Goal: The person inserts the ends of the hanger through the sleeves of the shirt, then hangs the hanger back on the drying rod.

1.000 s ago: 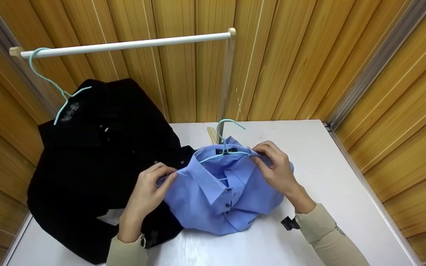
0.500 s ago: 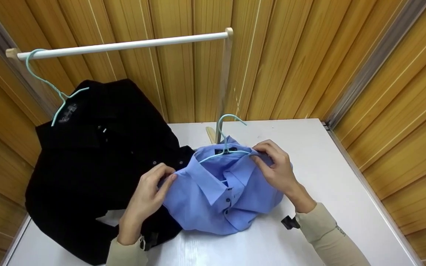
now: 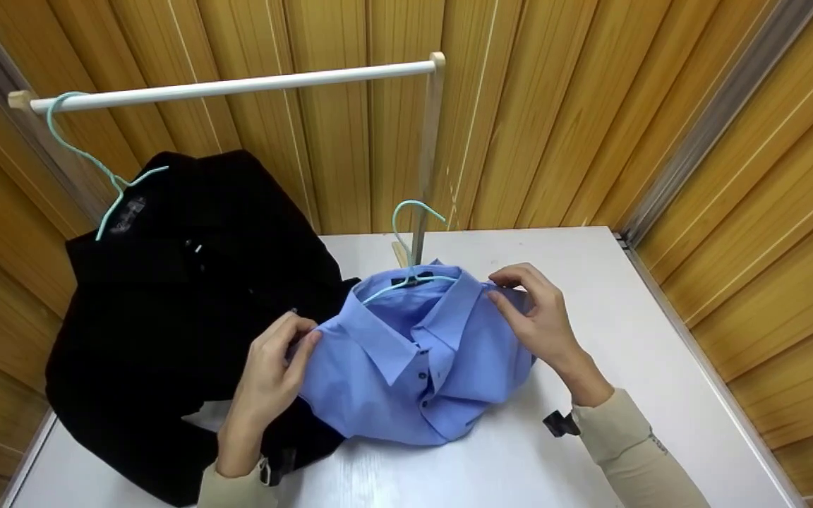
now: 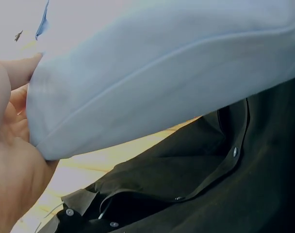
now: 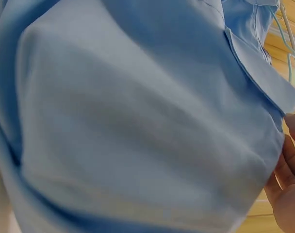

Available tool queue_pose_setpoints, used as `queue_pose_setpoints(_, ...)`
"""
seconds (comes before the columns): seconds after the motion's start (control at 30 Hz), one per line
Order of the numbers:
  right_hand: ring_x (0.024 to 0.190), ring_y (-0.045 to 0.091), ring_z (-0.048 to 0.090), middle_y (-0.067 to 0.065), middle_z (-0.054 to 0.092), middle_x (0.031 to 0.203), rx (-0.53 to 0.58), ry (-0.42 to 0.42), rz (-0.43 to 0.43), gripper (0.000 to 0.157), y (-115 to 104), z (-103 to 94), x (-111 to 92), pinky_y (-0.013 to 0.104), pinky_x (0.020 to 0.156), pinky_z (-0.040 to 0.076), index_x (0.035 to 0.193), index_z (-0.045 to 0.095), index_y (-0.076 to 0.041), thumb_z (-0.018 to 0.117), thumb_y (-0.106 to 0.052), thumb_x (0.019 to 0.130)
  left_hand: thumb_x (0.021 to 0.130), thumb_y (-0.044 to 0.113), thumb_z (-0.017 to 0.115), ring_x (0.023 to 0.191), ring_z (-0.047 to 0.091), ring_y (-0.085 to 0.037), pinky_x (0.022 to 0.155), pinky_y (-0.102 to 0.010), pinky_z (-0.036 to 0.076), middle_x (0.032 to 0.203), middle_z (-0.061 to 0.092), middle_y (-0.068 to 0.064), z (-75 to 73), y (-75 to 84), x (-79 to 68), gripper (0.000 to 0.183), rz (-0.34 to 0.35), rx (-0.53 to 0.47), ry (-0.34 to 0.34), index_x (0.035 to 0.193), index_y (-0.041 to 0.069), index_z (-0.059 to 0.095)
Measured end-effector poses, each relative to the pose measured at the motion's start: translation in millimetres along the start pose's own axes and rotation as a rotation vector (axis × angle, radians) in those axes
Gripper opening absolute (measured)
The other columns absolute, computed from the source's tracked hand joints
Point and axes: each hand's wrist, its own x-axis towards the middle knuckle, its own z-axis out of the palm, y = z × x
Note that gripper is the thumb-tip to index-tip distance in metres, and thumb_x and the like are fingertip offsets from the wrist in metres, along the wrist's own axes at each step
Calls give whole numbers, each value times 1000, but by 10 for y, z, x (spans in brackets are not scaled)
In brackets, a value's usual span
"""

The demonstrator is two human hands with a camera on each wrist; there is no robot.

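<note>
A blue collared shirt (image 3: 364,395) with dark buttons is held just above the white table. A pale turquoise hanger (image 3: 412,202) sits inside its collar, with the hook standing up and free. My left hand (image 3: 265,374) pinches the shirt's shoulder on the left between thumb and fingers; the left wrist view shows the cloth (image 4: 152,92) drawn out from that grip. On the other shoulder, close to the collar, my right hand (image 3: 544,324) pinches the fabric with its thumb and fingers. The hanger's arm ends are hidden under the cloth.
At the left a black shirt (image 3: 166,339) hangs on another turquoise hanger (image 3: 118,182) from the white bar (image 3: 237,87) of a rack. The rack's right post (image 3: 429,141) stands behind the blue shirt. Wood-patterned walls (image 3: 555,106) enclose the white table (image 3: 660,395).
The blue shirt and its hanger have shifted slightly left, and the hook has risen. My left hand moved left with the cloth; my right hand slid outward from the collar along the shoulder.
</note>
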Motion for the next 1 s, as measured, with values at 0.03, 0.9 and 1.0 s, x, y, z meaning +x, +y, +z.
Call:
queue_pose_setpoints(0.03,90,35,63,23,66,99,-1,3,8,25,4,-11,-1,29,87,51,103,68,10,72,23,82,90,-13,71,70,51,-11,63,-20,42,83,57,2,-14,0,-3,20,-5,0,8,93,6,68)
queue_pose_setpoints(0.9,92,36,61,20,66,101,-55,-10,87,21,110,-149,-74,38,79,48,103,68,10,72,19,85,94,-9,68,75,57,-15,72,-20,45,85,63,-3,-268,76,-48,9,-163,114,184,92,0,68)
queue_pose_setpoints(1.0,90,39,61,20,67,101,-55,-14,87,21,113,-149,-78,38,79,49,103,68,10,72,19,85,94,-8,68,76,57,-15,74,-20,46,85,63,-4,-297,83,-53,8,-161,135,206,92,-1,68)
